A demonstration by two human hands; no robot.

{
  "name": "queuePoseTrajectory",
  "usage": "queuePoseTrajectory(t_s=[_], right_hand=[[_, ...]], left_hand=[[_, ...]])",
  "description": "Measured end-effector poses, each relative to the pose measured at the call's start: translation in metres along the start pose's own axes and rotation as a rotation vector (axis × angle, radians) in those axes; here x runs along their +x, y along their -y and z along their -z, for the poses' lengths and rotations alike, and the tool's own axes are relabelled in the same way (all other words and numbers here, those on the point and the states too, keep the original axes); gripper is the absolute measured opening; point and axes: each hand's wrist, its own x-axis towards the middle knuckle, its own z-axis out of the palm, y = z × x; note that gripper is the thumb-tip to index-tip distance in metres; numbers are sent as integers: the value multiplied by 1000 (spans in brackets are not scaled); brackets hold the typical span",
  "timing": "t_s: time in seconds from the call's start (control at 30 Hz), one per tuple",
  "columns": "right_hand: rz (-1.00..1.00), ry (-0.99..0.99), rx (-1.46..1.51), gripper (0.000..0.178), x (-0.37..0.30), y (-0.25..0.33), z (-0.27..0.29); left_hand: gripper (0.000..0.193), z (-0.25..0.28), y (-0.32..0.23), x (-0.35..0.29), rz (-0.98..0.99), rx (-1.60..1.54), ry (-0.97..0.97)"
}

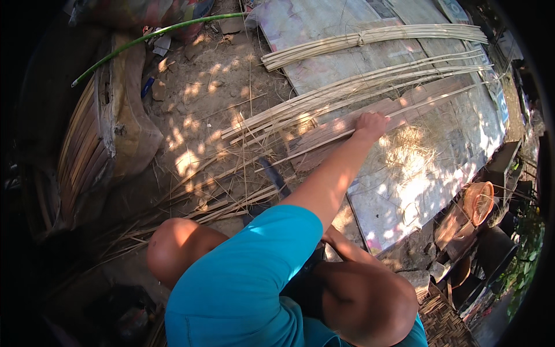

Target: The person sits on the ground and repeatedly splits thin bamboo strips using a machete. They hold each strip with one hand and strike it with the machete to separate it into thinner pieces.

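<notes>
While the person squatted with knees drawn up, one hand (370,125), seemingly the left, reached forward and closed its fingers on the flat bamboo strips (347,128) lying on the printed mat (428,168), likely to lift one from the pile. The right hand was hidden, so its state could not be told. Beyond lay loose thin splints (358,87), a tied bundle (370,37), and a green stalk (156,34).
</notes>
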Motion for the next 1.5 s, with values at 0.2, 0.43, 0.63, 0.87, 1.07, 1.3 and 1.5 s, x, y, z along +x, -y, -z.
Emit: queuePoseTrajectory(t_s=[0.2, 0.43, 0.63, 0.87, 1.07, 1.3, 1.5], right_hand=[[-619, 414, 507, 26, -12, -4, -23], [-683, -445, 351, 28, -10, -64, 48], [-104, -228, -773, 52, -17, -25, 101], [-314, 68, -754, 47, 6, 11, 44], [-269, -396, -853, 36, 20, -76, 151], [-147, -309, -728, 33, 33, -41, 81], [-572, -734, -827, 37, -10, -96, 245]], left_hand=[[46, 40, 4, -24, -25, 72, 95], [64, 179, 64, -119, -128, 746, 664], [53, 157, 182, -287, 243, -223, 662], [39, 123, 203, -316, 239, -386, 266], [40, 151, 233, -339, 126, -251, 278], [40, 155, 201, -345, 83, 264, 107], [45, 157, 198, -346, 130, 421, 135]])
